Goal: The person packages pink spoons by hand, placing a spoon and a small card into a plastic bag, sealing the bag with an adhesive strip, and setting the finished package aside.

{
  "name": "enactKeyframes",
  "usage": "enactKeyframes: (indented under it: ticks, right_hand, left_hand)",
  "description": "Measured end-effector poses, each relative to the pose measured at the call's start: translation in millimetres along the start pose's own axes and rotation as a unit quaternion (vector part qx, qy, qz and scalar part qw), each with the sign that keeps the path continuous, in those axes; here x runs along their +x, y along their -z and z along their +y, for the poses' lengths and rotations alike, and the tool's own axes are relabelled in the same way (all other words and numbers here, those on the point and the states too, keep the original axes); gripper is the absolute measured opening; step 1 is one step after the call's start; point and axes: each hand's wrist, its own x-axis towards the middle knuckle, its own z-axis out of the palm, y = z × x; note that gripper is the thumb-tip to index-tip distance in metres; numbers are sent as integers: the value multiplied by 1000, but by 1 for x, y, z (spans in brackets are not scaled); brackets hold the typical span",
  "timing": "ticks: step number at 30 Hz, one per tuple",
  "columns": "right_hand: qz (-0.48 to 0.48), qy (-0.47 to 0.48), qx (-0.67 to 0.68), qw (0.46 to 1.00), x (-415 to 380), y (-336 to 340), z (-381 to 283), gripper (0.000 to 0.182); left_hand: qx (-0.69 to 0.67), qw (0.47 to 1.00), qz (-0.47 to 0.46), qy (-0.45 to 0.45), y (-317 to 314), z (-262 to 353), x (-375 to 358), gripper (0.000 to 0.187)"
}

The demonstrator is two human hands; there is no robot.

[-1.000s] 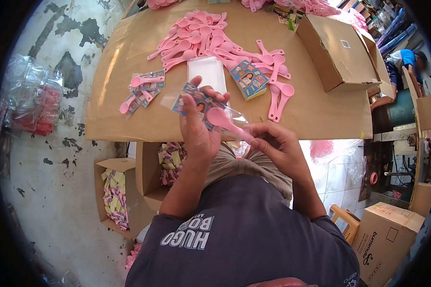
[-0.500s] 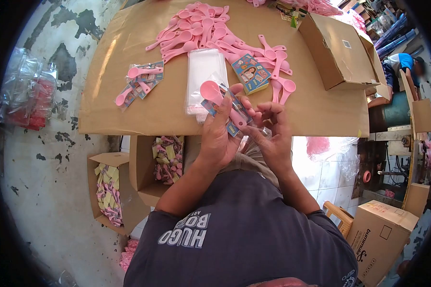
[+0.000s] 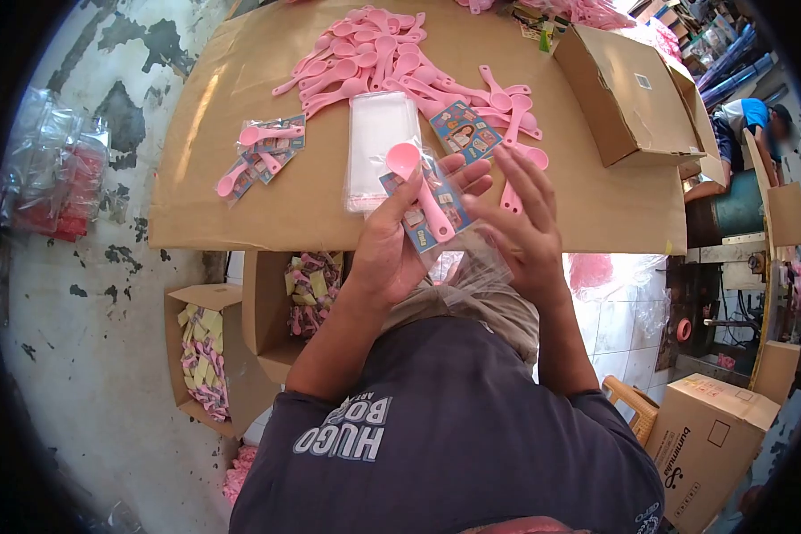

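Near the middle of the frame, a pink spoon [image 3: 433, 212] lies over a printed card [image 3: 455, 216] in the left hand [image 3: 388, 255], thumb closed on them beside the bowl, a clear bag [image 3: 483, 260] spreading to lower right. The right hand [image 3: 531, 242] has its fingers spread; I cannot tell whether they touch the bag. The spoon looks light and stiff, the bag thin and slippery; pinching spoon and card together seems surest.
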Motion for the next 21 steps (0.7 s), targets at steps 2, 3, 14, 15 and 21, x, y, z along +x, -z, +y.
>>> enactKeyframes:
  ticks: [2, 3, 14, 15, 21]
  right_hand:
    - [-20, 54, -9, 998, 3, -7, -4, 31]
    - [-20, 59, -3, 998, 3, -8, -4, 34]
    - [66, -230, 423, 874, -1, 2, -27, 48]
    - [14, -246, 374, 894, -5, 4, -20, 57]
    - [-51, -318, 375, 869, -13, 1, -20, 60]
  left_hand:
    - [1, 1000, 5, 13, -1, -5, 1, 53]
    - [35, 999, 0, 7, -2, -8, 1, 55]
    - [224, 968, -107, -41, 3, 2, -11, 74]
    - [285, 952, -98, -47, 1, 1, -13, 68]
    - [410, 911, 7, -48, 6, -10, -18, 39]
